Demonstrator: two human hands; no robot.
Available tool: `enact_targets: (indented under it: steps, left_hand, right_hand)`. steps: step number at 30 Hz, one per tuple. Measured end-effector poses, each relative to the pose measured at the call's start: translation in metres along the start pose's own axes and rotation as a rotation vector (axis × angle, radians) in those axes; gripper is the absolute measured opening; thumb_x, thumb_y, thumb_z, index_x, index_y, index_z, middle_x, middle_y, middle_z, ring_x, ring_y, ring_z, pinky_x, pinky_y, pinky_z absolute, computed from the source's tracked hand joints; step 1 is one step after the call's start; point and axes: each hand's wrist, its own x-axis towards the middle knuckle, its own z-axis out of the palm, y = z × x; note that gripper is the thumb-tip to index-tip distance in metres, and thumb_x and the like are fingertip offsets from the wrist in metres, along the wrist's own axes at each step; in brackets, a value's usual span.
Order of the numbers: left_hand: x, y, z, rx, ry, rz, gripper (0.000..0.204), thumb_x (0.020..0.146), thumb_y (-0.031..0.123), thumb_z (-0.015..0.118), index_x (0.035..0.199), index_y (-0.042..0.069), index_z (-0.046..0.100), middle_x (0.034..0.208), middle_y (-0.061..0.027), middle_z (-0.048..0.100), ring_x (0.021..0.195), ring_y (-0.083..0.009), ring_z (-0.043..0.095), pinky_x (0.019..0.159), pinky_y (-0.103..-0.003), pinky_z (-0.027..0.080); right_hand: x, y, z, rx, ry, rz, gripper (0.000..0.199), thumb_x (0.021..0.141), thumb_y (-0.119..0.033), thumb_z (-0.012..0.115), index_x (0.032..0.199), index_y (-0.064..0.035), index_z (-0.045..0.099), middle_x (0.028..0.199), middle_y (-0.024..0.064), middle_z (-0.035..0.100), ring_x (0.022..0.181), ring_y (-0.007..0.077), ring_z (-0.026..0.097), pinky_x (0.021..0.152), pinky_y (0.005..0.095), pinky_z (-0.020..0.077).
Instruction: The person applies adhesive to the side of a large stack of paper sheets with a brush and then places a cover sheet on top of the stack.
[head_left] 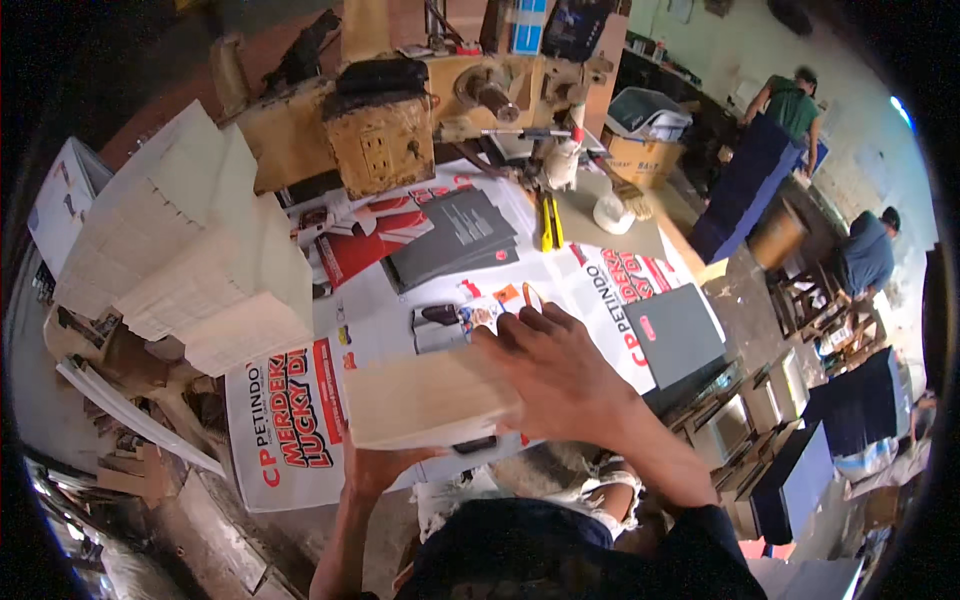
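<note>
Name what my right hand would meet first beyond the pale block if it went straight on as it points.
Likely the dark grey sheets ahead and left of the right hand, though its height is unclear, so it might pass over them.

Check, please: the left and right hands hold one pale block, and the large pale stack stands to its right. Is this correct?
The side is wrong: the head view shows the large pale stack left of the pale block, which the left hand and right hand hold.
</note>
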Motion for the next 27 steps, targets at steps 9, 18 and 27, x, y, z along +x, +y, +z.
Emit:
enact_targets:
  steps: [9, 18, 27]
  left_hand:
    - [-0.020, -0.027, 0.020, -0.109, -0.006, -0.099, 0.083, 0.054, 0.030, 0.098, 0.121, -0.001, 0.058, 0.111, -0.0141, 0.071, 0.102, -0.0275, 0.069, 0.088, -0.038, 0.056]
    - [-0.027, -0.035, 0.022, -0.158, 0.001, -0.144, 0.089, 0.054, 0.029, 0.098, 0.125, -0.001, 0.054, 0.112, -0.0161, 0.068, 0.104, -0.0306, 0.067, 0.094, -0.042, 0.052]
    - [0.020, 0.044, -0.065, -0.380, 0.220, 0.143, 0.100, 0.050, 0.013, 0.099, 0.134, 0.001, 0.046, 0.118, -0.0102, 0.056, 0.111, -0.0218, 0.059, 0.106, -0.044, 0.045]
  right_hand:
    - [-0.003, 0.002, 0.024, 0.011, -0.130, 0.051, 0.086, 0.064, -0.033, 0.081, 0.137, -0.0065, 0.043, 0.127, 0.0225, 0.055, 0.108, 0.0385, 0.061, 0.095, 0.0538, 0.0456]
    - [-0.009, -0.001, 0.028, 0.027, -0.038, 0.045, 0.077, 0.064, -0.028, 0.079, 0.131, -0.0057, 0.049, 0.112, 0.0200, 0.060, 0.102, 0.0399, 0.062, 0.091, 0.0506, 0.0464]
    - [-0.044, -0.009, 0.036, 1.025, 0.182, 0.508, 0.049, 0.076, -0.019, 0.077, 0.118, -0.0014, 0.058, 0.114, 0.0195, 0.064, 0.109, 0.0323, 0.062, 0.098, 0.0396, 0.0464]
